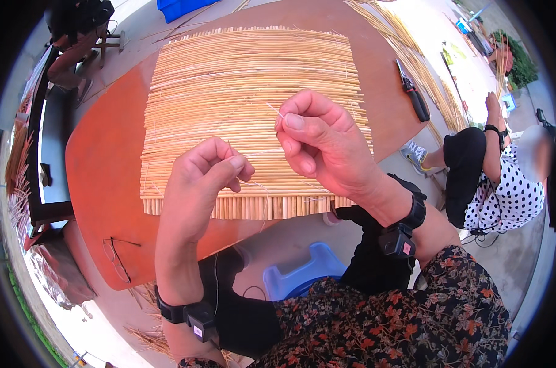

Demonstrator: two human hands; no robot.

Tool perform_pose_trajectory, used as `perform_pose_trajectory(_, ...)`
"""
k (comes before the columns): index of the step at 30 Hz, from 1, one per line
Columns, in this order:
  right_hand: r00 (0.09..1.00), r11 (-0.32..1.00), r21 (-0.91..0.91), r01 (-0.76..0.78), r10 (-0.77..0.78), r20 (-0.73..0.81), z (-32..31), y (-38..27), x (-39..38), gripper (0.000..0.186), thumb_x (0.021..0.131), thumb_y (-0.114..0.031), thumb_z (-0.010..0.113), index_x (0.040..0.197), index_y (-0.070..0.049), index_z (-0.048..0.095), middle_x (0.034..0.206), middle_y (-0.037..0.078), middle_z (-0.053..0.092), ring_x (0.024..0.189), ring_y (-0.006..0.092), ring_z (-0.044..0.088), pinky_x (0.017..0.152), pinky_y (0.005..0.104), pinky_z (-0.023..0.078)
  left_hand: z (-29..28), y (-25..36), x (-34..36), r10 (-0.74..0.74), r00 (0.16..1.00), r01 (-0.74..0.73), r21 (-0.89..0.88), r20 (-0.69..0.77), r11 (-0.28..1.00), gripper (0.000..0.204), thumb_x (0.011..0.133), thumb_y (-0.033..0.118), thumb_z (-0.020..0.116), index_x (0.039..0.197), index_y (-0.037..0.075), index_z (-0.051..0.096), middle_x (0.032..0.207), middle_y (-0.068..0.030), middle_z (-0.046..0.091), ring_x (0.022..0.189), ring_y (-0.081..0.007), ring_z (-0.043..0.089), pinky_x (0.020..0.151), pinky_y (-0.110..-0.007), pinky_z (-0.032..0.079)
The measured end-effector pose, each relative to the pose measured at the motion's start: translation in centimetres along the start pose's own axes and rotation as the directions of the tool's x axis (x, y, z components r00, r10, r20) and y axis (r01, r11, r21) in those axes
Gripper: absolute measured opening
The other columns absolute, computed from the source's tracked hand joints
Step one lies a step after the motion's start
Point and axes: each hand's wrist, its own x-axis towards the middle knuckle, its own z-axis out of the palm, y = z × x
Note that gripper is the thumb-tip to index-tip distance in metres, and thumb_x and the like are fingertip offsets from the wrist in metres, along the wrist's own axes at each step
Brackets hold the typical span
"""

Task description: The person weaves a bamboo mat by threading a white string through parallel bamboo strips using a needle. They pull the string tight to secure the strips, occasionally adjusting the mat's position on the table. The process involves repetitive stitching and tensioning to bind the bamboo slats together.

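Observation:
A mat of straw-coloured stalks [229,80] lies on the reddish-brown table, its stalks laid side by side and bound with white thread. Above its near half, my left hand [207,175] is closed in a pinch; a thin, needle-like piece [229,145] pokes up at its thumb and forefinger. My right hand [321,138], higher and further right, pinches a white thread [274,110] whose short end sticks out past the fingertips. More thin white thread [267,199] hangs below my left hand over the mat's near edge. Whether these threads join cannot be made out.
Pruning shears [414,92] with dark handles lie on the table's right, and eyeglasses [117,260] at its near left. Long loose stalks [407,46] stretch along the far right. A blue plastic stool [302,270] stands below. A person in polka dots [505,187] sits at right.

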Motion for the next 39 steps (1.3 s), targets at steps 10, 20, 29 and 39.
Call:
perform_pose_trajectory(10, 0.967, 0.972, -0.205, 0.118, -0.065, 0.246, 1.7, -1.2, -2.2, 0.006, 0.095, -0.004, 0.062, 0.097, 0.001, 0.065, 0.084, 0.012, 0.068, 0.053, 0.0073, 0.054, 0.046, 0.0194, 0.042, 0.2, -0.3, 0.4, -0.069, 0.994, 0.068, 0.007, 0.081, 0.998, 0.009, 0.094, 0.012, 0.061, 0.088, 0.006, 0.059, 0.088, -0.0062, 0.069, 0.083, -0.0112, 0.063, 0.071, -0.025, 0.05)
perform_pose_trajectory(20, 0.474, 0.878, 0.287, 0.383, -0.453, 0.755, 8.1, -1.9, -5.6, 0.013, 0.093, -0.007, 0.068, 0.103, 0.001, 0.069, 0.087, 0.013, 0.066, 0.068, 0.0302, 0.066, 0.054, 0.0321, 0.051, 1.7, 0.1, 2.1, -0.076, 0.993, 0.078, -0.023, 0.092, 0.997, 0.009, 0.094, 0.013, 0.062, 0.088, 0.007, 0.06, 0.094, -0.0096, 0.07, 0.082, -0.0126, 0.066, 0.067, -0.024, 0.051)
perform_pose_trajectory(29, 0.327, 0.701, 0.665, 0.258, -0.711, 0.622, 12.7, -1.0, -3.2, 0.008, 0.094, 0.0, 0.062, 0.096, 0.007, 0.065, 0.077, 0.013, 0.064, 0.057, 0.0237, 0.06, 0.048, 0.0331, 0.045, 1.4, 1.2, 2.7, 0.015, 0.998, -0.018, -0.051, -0.066, 0.999, 0.009, 0.095, 0.014, 0.062, 0.089, 0.007, 0.06, 0.095, -0.0083, 0.07, 0.07, -0.0099, 0.064, 0.058, -0.021, 0.05)
perform_pose_trajectory(39, 0.252, 0.739, 0.668, 0.09, -0.665, 0.703, 13.5, -4.3, -2.8, 0.007, 0.092, 0.002, 0.064, 0.091, 0.009, 0.064, 0.079, 0.016, 0.064, 0.066, 0.0256, 0.063, 0.053, 0.0328, 0.046, -2.6, 0.7, 3.9, 0.173, 0.928, -0.267, -0.266, -0.329, 0.926, 0.005, 0.094, 0.012, 0.063, 0.094, 0.008, 0.06, 0.097, -0.0093, 0.07, 0.072, -0.0118, 0.064, 0.061, -0.022, 0.05)
